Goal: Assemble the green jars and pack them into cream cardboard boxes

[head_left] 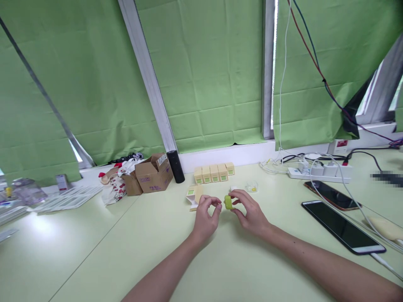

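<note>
Between the fingers of my right hand (248, 209) is a small yellow-green case (228, 202), rounded like an earbud case, held just above the table. My left hand (207, 216) is close on its left side, thumb and fingertips pinched together; whatever they hold is too small to make out. Behind my left hand stands an opened small cream box (195, 195) with a white flap. Farther back, several matching cream boxes (214, 173) stand in a row. A small clear plastic container (252, 186) with something yellow in it lies behind my right hand.
At the right lie two phones (343, 226) with white cables, near a white power strip (319, 173). A black cylinder (175, 167), a cardboard box (154, 174) and a patterned cloth bag (113, 188) stand back left. White trays (67, 199) lie far left.
</note>
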Motion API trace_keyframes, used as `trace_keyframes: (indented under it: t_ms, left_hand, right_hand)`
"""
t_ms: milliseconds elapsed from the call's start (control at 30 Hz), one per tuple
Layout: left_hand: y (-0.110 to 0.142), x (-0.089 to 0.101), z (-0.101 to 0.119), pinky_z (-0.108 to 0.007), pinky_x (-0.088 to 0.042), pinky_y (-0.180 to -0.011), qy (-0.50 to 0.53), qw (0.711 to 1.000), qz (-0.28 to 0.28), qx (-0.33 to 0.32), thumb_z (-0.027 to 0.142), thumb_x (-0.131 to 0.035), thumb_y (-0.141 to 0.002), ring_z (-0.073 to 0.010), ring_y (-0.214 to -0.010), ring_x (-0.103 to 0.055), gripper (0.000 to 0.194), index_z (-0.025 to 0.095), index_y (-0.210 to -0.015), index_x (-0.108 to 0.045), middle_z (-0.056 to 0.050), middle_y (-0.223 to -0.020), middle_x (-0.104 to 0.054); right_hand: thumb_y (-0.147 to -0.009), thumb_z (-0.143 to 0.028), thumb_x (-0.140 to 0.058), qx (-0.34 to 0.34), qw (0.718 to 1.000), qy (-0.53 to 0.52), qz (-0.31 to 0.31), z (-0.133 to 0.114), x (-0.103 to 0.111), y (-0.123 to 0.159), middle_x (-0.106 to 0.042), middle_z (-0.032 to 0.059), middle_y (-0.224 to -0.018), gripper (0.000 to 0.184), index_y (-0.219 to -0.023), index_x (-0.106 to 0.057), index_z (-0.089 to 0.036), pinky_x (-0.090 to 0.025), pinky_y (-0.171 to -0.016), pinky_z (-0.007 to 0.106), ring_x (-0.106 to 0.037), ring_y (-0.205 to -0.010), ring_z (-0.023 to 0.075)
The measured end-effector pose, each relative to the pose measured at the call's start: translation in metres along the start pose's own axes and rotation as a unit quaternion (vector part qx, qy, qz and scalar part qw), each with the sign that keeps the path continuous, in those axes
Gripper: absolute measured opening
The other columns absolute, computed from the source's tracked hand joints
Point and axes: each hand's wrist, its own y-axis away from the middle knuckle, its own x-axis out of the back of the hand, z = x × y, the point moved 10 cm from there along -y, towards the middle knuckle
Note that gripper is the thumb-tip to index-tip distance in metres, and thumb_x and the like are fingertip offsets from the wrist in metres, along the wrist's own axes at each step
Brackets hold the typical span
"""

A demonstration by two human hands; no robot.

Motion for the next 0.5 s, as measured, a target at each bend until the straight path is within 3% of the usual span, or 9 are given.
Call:
trace_keyframes:
  t_ms: [167,500]
  left_hand:
    - [-0.0007,-0.0085,-0.0055,-0.035,-0.048,-0.080,0.015,0.999,-0.021,0.036,0.027,-0.064,-0.094,-0.0208,-0.087,-0.062,0.012,0.021,-0.087,-0.070,-0.005,-0.087,-0.066]
    - [0.0013,-0.0119,-0.0049,-0.035,-0.048,-0.078,0.041,0.998,-0.031,0.046,0.030,-0.063,-0.093,-0.0210,-0.086,-0.061,0.016,0.020,-0.081,-0.068,-0.005,-0.085,-0.065]
  right_hand:
    - [-0.095,-0.006,-0.053,0.009,1.000,-0.003,-0.013,-0.0052,-0.0035,0.0005,-0.062,0.0130,-0.129,0.049,-0.138,-0.053,-0.028,-0.069,-0.085,0.046,-0.066,-0.113,0.0267]
    - [-0.095,-0.007,-0.052,0.014,1.000,-0.004,-0.025,-0.0037,-0.0059,0.0020,-0.061,0.0129,-0.130,0.048,-0.138,-0.053,-0.028,-0.070,-0.085,0.046,-0.066,-0.112,0.0263]
